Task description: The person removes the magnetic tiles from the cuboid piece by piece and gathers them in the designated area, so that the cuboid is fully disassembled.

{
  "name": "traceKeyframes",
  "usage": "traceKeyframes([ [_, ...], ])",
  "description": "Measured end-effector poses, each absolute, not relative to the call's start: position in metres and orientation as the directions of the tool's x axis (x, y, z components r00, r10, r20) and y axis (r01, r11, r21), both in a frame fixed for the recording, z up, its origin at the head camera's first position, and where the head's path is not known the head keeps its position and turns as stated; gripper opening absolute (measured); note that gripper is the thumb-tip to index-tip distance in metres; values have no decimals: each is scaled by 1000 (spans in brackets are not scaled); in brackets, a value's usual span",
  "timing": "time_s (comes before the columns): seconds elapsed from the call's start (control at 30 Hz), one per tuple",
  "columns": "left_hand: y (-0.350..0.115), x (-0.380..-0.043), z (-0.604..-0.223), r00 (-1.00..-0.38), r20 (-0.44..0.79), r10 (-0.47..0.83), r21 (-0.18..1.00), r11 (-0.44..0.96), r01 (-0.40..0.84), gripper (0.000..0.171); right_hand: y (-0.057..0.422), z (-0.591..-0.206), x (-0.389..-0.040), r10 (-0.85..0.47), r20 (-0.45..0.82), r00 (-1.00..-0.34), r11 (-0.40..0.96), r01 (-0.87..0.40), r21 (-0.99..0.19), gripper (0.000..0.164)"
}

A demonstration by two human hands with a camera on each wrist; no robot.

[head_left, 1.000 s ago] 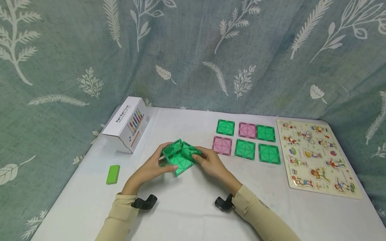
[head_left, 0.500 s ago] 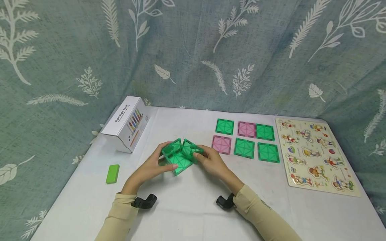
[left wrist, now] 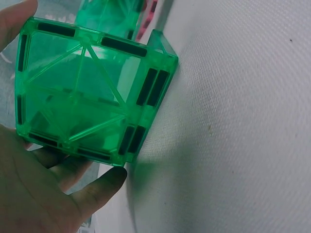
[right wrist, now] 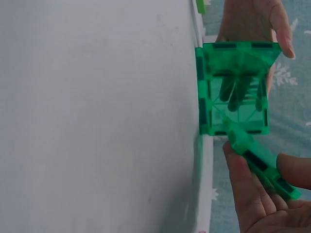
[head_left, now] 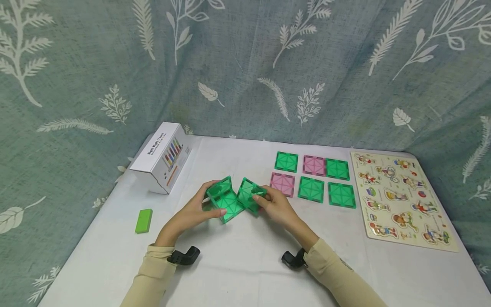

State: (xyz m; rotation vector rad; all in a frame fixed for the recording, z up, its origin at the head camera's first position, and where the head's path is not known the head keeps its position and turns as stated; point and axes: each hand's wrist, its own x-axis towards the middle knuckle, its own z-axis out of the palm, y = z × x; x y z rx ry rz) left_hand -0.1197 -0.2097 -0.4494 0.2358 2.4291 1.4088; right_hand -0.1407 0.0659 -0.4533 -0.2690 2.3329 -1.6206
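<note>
My left hand (head_left: 192,215) grips clear green square magnetic tiles (head_left: 227,204) joined at an angle, thumb on the near edge and fingers behind. In the left wrist view, their dark edge magnets lie side by side along the seam of the joined tiles (left wrist: 73,92). My right hand (head_left: 281,209) pinches another green magnetic tile (head_left: 247,194) close to the right side of the joined ones. The right wrist view shows this pinched tile (right wrist: 262,162) nearly edge-on, between thumb and fingers. Whether a second tile is in the right hand, I cannot tell.
Several green tiles (head_left: 311,189) and two pink tiles (head_left: 282,184) lie flat beyond my right hand. A picture puzzle board (head_left: 402,200) is at the right. On the left are a white box (head_left: 161,157) and a green block (head_left: 143,221). A patterned curtain (head_left: 238,68) hangs behind.
My right hand has moved a little to the right with its green tile, which has swung away from the joined tiles. The left hand has stayed almost where it was.
</note>
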Motion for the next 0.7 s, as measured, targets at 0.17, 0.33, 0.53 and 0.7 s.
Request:
traceKeyframes([
  [0.17,-210,-120,-449,-935,-189,299,865,501,-15,92,74,-453,-138,-296,-163,-941,350,52,-935,32],
  [0.33,-209,-120,-448,-935,-192,299,863,506,-16,93,83,-453,-133,-268,-185,-946,347,84,-934,44],
  [0.53,-209,-120,-448,-936,-190,297,859,511,-12,93,98,-458,-129,-269,-212,-939,322,120,-939,48],
  [0.7,-209,-120,-448,-935,-193,298,860,510,-15,93,113,-460,-129,-258,-231,-938,303,148,-941,47],
])
